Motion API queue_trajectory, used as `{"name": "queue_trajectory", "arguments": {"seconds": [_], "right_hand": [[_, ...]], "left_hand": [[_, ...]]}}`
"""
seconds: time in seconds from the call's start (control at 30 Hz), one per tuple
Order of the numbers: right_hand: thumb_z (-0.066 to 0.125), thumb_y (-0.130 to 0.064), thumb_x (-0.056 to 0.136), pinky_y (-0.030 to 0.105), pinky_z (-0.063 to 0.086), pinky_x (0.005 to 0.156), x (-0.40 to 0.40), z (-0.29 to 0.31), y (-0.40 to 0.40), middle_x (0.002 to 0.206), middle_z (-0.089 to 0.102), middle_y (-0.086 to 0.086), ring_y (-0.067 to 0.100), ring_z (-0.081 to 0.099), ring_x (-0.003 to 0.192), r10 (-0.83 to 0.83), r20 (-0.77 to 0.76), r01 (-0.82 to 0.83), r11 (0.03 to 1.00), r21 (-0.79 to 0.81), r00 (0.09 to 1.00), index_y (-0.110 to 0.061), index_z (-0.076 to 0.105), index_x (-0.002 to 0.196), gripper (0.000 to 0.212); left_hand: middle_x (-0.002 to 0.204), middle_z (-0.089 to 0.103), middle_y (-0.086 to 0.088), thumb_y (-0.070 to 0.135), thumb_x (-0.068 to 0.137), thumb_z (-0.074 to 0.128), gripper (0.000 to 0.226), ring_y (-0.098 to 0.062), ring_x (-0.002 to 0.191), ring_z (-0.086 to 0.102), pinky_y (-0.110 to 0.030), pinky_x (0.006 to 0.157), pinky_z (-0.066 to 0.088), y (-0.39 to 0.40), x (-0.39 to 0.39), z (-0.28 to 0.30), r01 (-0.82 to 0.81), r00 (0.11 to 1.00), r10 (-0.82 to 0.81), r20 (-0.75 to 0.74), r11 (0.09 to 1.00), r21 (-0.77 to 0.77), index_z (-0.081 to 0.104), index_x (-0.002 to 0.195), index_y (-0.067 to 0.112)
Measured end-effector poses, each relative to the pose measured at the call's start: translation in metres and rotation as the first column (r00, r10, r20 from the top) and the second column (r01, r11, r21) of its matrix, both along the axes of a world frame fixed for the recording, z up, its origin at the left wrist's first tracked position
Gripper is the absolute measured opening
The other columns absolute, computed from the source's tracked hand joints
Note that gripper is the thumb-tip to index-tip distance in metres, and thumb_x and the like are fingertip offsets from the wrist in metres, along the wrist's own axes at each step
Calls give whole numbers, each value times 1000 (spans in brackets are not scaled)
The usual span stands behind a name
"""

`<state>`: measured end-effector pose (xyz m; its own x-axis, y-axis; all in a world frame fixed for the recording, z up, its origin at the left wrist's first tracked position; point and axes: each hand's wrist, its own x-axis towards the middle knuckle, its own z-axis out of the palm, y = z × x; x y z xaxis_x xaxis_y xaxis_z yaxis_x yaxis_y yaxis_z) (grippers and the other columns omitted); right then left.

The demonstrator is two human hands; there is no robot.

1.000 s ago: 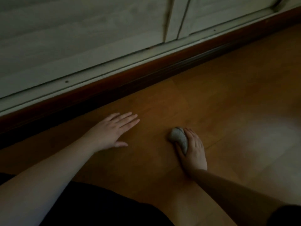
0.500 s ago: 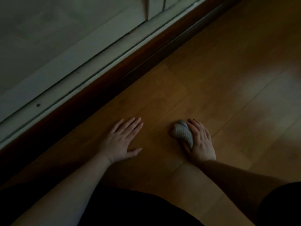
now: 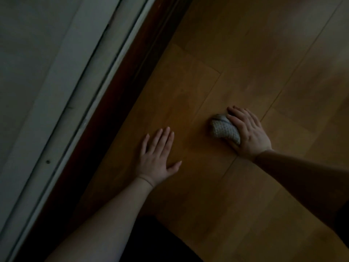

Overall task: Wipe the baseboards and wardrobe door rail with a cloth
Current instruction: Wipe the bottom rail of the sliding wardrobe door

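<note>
My right hand [image 3: 247, 131] holds a bunched grey waffle-weave cloth [image 3: 222, 130] against the wooden floor, fingers and thumb wrapped round it. Flat on the floor with straight, spread fingers lies my left hand [image 3: 157, 156], about a hand's width left of the cloth. The dark brown baseboard and door rail [image 3: 132, 72] run diagonally from the lower left to the top middle, left of both hands. Behind the rail stand the pale wardrobe doors [image 3: 37, 63].
Warm brown floor planks [image 3: 264, 63] fill the right and upper part of the view. My dark-clothed legs [image 3: 156, 241] show at the bottom edge. The room is dim.
The view has swung so the rail now runs steeply up the frame. Both hands stay planted on the floor, the right one still on the cloth.
</note>
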<state>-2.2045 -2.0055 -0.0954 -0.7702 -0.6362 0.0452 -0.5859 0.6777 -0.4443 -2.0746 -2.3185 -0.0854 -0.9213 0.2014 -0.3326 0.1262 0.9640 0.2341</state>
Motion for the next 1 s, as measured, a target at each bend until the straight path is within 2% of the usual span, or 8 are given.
{"name": "queue_trajectory", "arguments": {"seconds": [0.1,0.2,0.33,0.43,0.5,0.67,0.83,1.0], "right_hand": [[56,-46,94,54,23,118,1,-1,2,153,38,17,30,29,146,-10,6,10,1000,2,1000,-12,33,148,68],[57,-45,94,54,23,119,1,2,-1,152,39,18,32,32,145,1,8,-1,1000,-13,1000,-11,34,146,67],[59,-44,93,53,24,118,0,4,-2,150,42,19,33,34,144,-5,-7,5,1000,-15,1000,-9,37,145,66],[57,-45,94,53,25,118,0,-4,1,152,40,18,31,32,145,-6,-9,6,1000,-26,1000,-10,37,146,66],[54,-47,95,52,23,119,-1,-5,1,152,40,17,30,32,145,6,-17,-6,999,-46,1000,-11,36,147,66],[49,-44,95,49,18,121,0,6,0,151,41,20,33,32,144,5,45,-4,1000,-29,999,-10,34,146,63],[52,-42,94,53,22,119,1,6,-1,151,41,20,33,33,143,5,45,-4,1000,-2,999,-9,34,145,63],[50,-43,94,53,20,119,-2,7,-2,151,40,21,35,34,142,12,24,-12,1000,8,1000,-9,33,146,64]], "left_hand": [[166,3,-4,69,95,21,84,-22,152,8,-48,121,3,-1,-6,11,31,998,-29,57,999,-32,5,158,15],[165,-14,-2,75,93,20,91,-19,152,-7,-44,122,-8,-5,-11,22,63,990,-54,127,996,-63,-8,158,18],[159,-36,1,88,68,53,134,-16,147,-29,-38,116,-26,-10,-18,31,86,949,-65,310,995,-52,-28,153,24],[155,-43,1,89,57,62,149,-16,141,-41,-38,110,-35,-4,-22,29,85,921,-46,386,993,-84,-34,150,24],[153,-46,3,87,56,66,151,-15,139,-44,-39,110,-35,-1,-25,35,63,913,-12,409,992,-111,-38,147,26],[155,-43,5,80,56,74,152,-20,147,-31,-47,121,-14,6,-38,54,50,894,36,447,983,-178,-35,149,29],[148,-51,8,78,54,77,155,-16,135,-49,-40,105,-38,-1,-45,45,54,856,14,517,992,-115,-43,142,34],[153,-45,8,76,54,78,153,-14,137,-46,-45,109,-29,-4,-46,42,45,848,-4,530,997,-65,-37,147,35]]}}
